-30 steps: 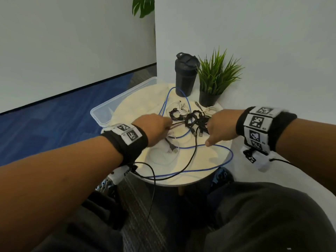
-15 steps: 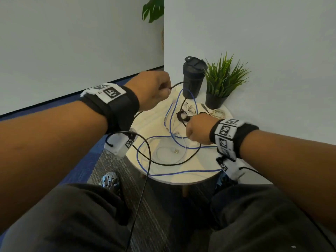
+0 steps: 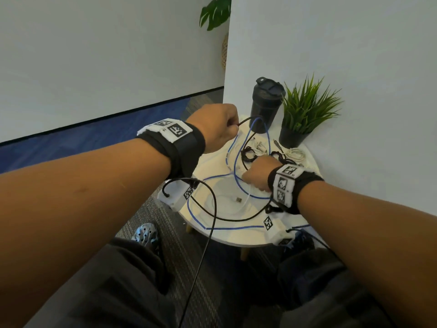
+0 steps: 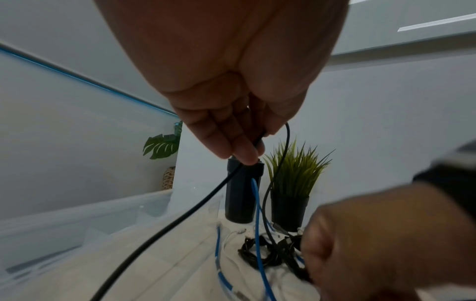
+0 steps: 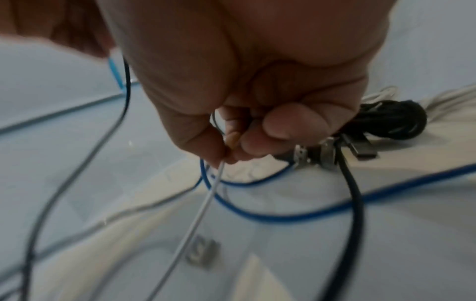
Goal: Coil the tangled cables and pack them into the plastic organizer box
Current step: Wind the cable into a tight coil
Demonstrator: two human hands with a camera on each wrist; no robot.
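My left hand (image 3: 220,126) is raised above the round table and grips a black cable (image 3: 246,119); in the left wrist view its curled fingers (image 4: 242,150) close round that cable (image 4: 167,224). Down on the tabletop, my right hand (image 3: 255,176) pinches a thin white cable (image 5: 206,201) between thumb and fingers (image 5: 283,126). A blue cable (image 3: 236,178) loops across the table, around a knotted black bundle (image 3: 248,156). The clear plastic box (image 4: 77,220) lies left of the table, hidden by my left arm in the head view.
A black tumbler (image 3: 266,107) and a potted grass plant (image 3: 305,114) stand at the table's far edge against the wall. A white cable coil (image 3: 295,153) lies by the pot. A loose USB plug (image 3: 238,199) sits mid-table. The table rim (image 3: 236,242) is near my knees.
My left hand has risen from the tangle up and to the left, drawing the black cable out with it. My right hand has shifted left and now sits lower on the table.
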